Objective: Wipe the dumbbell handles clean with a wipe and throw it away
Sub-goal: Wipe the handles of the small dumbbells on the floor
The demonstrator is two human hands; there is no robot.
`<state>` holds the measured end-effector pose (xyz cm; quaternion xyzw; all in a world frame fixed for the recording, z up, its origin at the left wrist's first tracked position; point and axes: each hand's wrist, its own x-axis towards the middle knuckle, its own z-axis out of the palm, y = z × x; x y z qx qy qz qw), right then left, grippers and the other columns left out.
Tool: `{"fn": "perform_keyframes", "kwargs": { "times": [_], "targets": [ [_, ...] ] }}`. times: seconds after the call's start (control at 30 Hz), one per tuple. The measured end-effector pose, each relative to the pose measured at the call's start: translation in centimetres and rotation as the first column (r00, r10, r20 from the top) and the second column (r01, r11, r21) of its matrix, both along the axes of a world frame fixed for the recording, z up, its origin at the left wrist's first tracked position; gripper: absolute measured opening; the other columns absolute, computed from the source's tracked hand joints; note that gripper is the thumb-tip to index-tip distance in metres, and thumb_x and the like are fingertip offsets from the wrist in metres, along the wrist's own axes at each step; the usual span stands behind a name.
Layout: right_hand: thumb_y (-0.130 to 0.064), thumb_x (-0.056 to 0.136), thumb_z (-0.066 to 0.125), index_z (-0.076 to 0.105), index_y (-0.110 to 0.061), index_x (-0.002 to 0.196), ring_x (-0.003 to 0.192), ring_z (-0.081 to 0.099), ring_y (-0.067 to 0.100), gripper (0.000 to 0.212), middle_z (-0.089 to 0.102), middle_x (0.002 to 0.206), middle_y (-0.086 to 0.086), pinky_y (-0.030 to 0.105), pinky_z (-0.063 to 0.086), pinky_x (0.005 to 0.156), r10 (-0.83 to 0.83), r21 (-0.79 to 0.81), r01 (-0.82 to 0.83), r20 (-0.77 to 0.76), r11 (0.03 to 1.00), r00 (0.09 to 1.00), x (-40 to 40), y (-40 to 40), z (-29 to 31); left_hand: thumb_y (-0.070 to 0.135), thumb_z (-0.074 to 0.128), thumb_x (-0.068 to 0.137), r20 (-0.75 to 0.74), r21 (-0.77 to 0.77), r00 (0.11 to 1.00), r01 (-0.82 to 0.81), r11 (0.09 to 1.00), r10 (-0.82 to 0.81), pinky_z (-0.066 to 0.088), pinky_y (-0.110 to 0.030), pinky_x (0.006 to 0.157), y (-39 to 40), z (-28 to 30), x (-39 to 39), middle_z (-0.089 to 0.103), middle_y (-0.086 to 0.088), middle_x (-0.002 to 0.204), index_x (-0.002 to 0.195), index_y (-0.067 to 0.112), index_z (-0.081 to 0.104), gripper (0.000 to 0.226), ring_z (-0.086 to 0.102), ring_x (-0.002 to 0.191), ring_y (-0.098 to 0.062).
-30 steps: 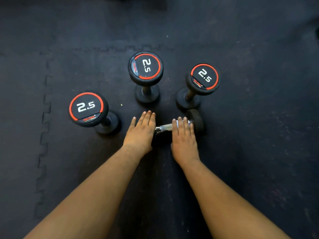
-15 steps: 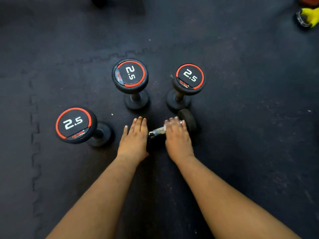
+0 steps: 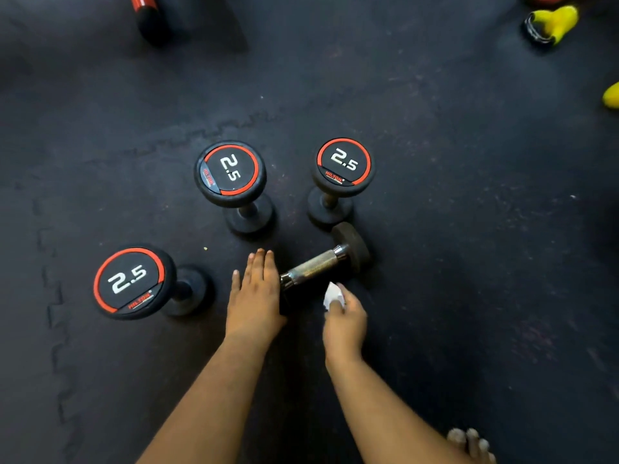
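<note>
Dumbbell (image 3: 321,262) lying on its side on floor mat (image 3: 469,229), steadied under flat, released left hand (image 3: 255,296). Right hand (image 3: 345,321) pinching crumpled wipe (image 3: 333,295) just beside knurled handle. Apparent step: wiping, perhaps finishing. Next call: disposal, bin unseen.

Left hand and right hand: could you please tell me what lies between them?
In the head view, the lying dumbbell's near end sits between the left hand and the right hand, which holds a white wipe.

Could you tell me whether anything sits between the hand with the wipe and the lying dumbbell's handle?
Nothing visible does. The right hand pinches the wipe just beside the bare handle, with only mat between. The left hand rests flat on the dumbbell's near end.
</note>
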<state>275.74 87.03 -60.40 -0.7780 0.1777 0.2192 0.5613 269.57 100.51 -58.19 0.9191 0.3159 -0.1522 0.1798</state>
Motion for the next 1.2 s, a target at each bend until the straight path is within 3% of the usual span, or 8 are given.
{"fn": "perform_keyframes", "kwargs": {
  "times": [0.07, 0.27, 0.53, 0.67, 0.77, 0.93, 1.1, 1.2],
  "targets": [
    [0.000, 0.101, 0.045, 0.062, -0.012, 0.127, 0.109, 0.061, 0.028, 0.034, 0.064, 0.116, 0.012, 0.041, 0.054, 0.093, -0.307, 0.197, 0.405, -0.392, 0.893, 0.867, 1.0, 1.9, 0.4, 0.031, 0.075, 0.085, -0.003, 0.039, 1.000, 0.011, 0.999, -0.011, 0.005, -0.049, 0.127, -0.5, 0.1, -0.2, -0.003, -0.009, 0.171, 0.161, 0.011, -0.006, 0.113, -0.007, 0.158, -0.023],
    [-0.006, 0.101, 0.047, 0.058, -0.007, 0.127, 0.125, 0.056, 0.031, 0.028, 0.062, 0.128, 0.015, 0.047, 0.037, 0.111, -0.253, 0.383, 0.583, -0.636, 0.717, 0.729, 6.2, 5.0, 1.4, 0.033, 0.073, 0.088, -0.050, 0.074, 0.999, 0.016, 0.997, -0.013, 0.004, -0.052, 0.127, -1.2, 0.0, -0.3, -0.006, -0.011, 0.170, 0.161, 0.010, -0.008, 0.112, -0.010, 0.157, -0.024],
    [-0.014, 0.098, 0.054, 0.056, -0.009, 0.133, 0.126, 0.055, 0.031, 0.036, 0.061, 0.132, 0.015, 0.048, 0.034, 0.114, -0.139, 0.400, 0.504, -0.662, 0.765, 0.736, 5.2, 5.8, 1.8, 0.027, 0.065, 0.093, -0.007, 0.088, 1.000, -0.007, 0.996, 0.008, 0.006, -0.052, 0.127, -1.0, -0.6, -0.3, 0.001, -0.012, 0.170, 0.161, 0.010, -0.004, 0.098, -0.005, 0.158, -0.024],
    [-0.018, 0.096, 0.059, 0.061, -0.010, 0.128, 0.112, 0.060, 0.026, 0.033, 0.064, 0.129, 0.011, 0.039, 0.039, 0.100, -0.229, 0.373, 0.535, -0.615, 0.758, 0.754, 7.1, 5.9, 1.9, 0.028, 0.070, 0.090, -0.022, 0.090, 1.000, 0.005, 0.996, -0.003, 0.003, -0.052, 0.127, -1.2, -0.5, -0.4, -0.003, -0.012, 0.170, 0.161, 0.010, -0.006, 0.105, -0.007, 0.157, -0.025],
    [-0.014, 0.097, 0.058, 0.061, -0.013, 0.106, 0.084, 0.062, 0.022, 0.009, 0.065, 0.100, 0.011, 0.032, 0.048, 0.074, -0.061, 0.365, 0.374, -0.640, 0.853, 0.766, 4.1, 6.7, 2.8, 0.017, 0.052, 0.099, 0.005, 0.087, 1.000, -0.014, 0.996, 0.013, 0.004, -0.052, 0.127, -1.0, -0.4, -0.2, -0.002, -0.012, 0.171, 0.161, 0.010, -0.004, 0.084, -0.007, 0.158, -0.024],
    [-0.020, 0.097, 0.057, 0.061, -0.010, 0.121, 0.107, 0.063, 0.028, 0.026, 0.066, 0.118, 0.014, 0.038, 0.046, 0.085, -0.138, 0.351, 0.433, -0.623, 0.830, 0.770, 5.6, 6.4, 2.8, 0.023, 0.067, 0.091, 0.001, 0.074, 1.000, -0.023, 0.997, 0.023, 0.001, -0.052, 0.126, -1.1, -0.1, -0.1, -0.002, -0.012, 0.171, 0.161, 0.009, -0.003, 0.100, -0.007, 0.158, -0.025],
    [-0.013, 0.095, 0.060, 0.057, -0.011, 0.087, 0.069, 0.059, 0.020, 0.008, 0.061, 0.080, 0.010, 0.027, 0.046, 0.056, 0.007, 0.309, 0.270, -0.669, 0.912, 0.743, 3.2, 8.1, 3.8, 0.011, 0.042, 0.104, 0.013, 0.072, 1.000, -0.015, 0.997, 0.014, 0.002, -0.053, 0.127, -0.9, 0.0, 0.0, -0.006, -0.011, 0.171, 0.161, 0.010, -0.004, 0.073, -0.009, 0.157, -0.024],
    [-0.015, 0.094, 0.058, 0.059, -0.009, 0.101, 0.092, 0.063, 0.028, 0.009, 0.067, 0.106, 0.017, 0.035, 0.052, 0.076, -0.061, 0.328, 0.362, -0.663, 0.872, 0.746, 5.0, 7.3, 3.5, 0.015, 0.052, 0.100, 0.008, 0.071, 1.000, -0.015, 0.997, 0.014, 0.002, -0.054, 0.127, -0.9, 0.1, -0.2, -0.005, -0.011, 0.171, 0.161, 0.009, -0.004, 0.083, -0.008, 0.157, -0.025]
  ]
}}
